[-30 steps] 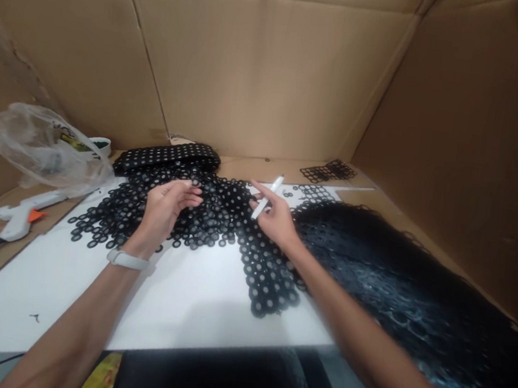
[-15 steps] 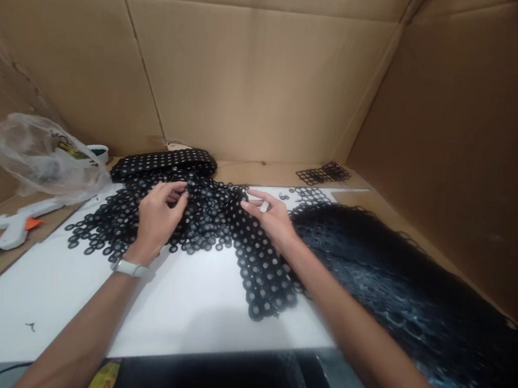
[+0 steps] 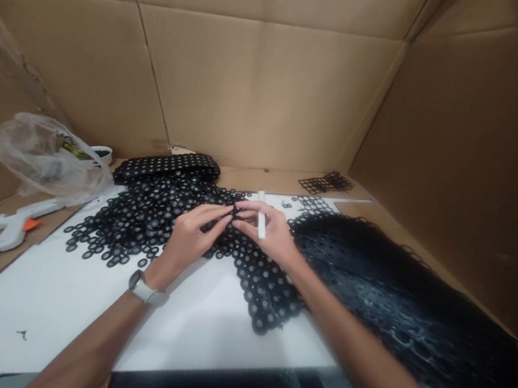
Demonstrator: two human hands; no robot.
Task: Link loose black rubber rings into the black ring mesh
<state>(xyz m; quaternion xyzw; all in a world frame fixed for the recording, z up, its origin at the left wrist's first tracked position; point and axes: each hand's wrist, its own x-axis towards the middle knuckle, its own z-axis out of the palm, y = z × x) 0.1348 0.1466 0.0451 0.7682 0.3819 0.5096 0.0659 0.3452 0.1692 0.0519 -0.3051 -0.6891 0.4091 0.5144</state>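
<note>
My left hand (image 3: 193, 230), with a pale watch (image 3: 147, 290) on its wrist, is closed in a pinch on a small black ring (image 3: 233, 213) at the fingertips. Facing it, my right hand (image 3: 271, 230) pinches the same spot, and its fingertips almost meet the left ones. A slim white stick (image 3: 261, 216) is tucked between the right hand's fingers. Beneath both hands runs a strip of joined black rings with pale centres (image 3: 266, 286), its near end on the white board. To the left spreads a pile of loose black rings (image 3: 143, 217).
A rolled black ring strip (image 3: 172, 164) lies behind the pile. A glue gun (image 3: 13, 233), a clear plastic bag (image 3: 46, 158) and a small white bowl (image 3: 103, 155) are at left. A large black ring mesh (image 3: 393, 292) covers the right side. Cardboard walls (image 3: 262, 93) enclose the table.
My left hand has moved right, from over the pile to my right fingertips. The white stick in my right hand now shows at full length.
</note>
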